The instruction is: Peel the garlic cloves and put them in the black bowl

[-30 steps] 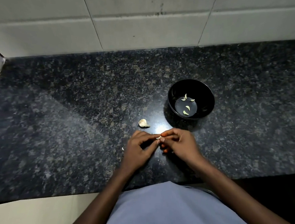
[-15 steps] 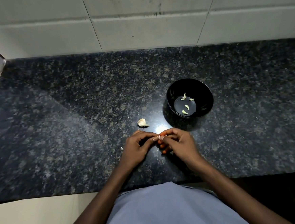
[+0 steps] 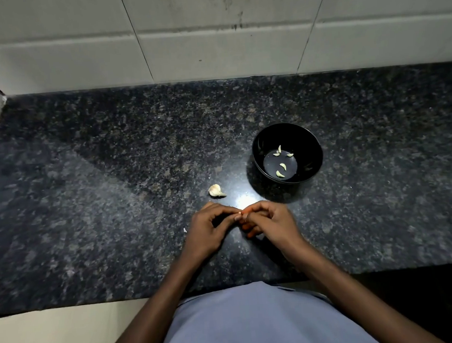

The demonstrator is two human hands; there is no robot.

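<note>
Change: both hands have stayed fingertip to fingertip over the dark speckled granite surface (image 3: 92, 209); the pale bit that showed between them a second ago is now nearly covered, and nothing else has shifted.
Writing: no brand, label or lettering can be read on anything.
Skin scrap: small white fleck (image 3: 185, 230) on the surface just left of the left hand; too small to tell what it is for sure.
Garlic piece: pale, papery unpeeled garlic piece (image 3: 216, 191) lies on the surface beyond the left hand, apart from it and left of the bowl.
Left hand: left hand (image 3: 206, 231) has its fingers curled inward, thumb and forefinger tips pressed to the right hand's tips.
Held clove: small garlic clove (image 3: 240, 212) shows only as a pale speck pinched where the two hands meet; its shape and how much skin it has are hidden by the fingertips.
Right hand: right hand (image 3: 273, 225) is curled too, its forefinger and thumb nipping the same speck, its lower fingers tucked beneath and partly out of sight.
Bowl: round glossy black bowl (image 3: 309, 140) stands upright on the surface beyond the right hand, not touching it.
Peeled cloves: five small pale peeled cloves (image 3: 282, 166) lie loose on the bowl's floor.
Wall: off-white tiled wall (image 3: 209, 37) behind the surface carries dark smudges.
Cut off: grey-blue shirt (image 3: 259, 328) runs off the bottom edge.
</note>
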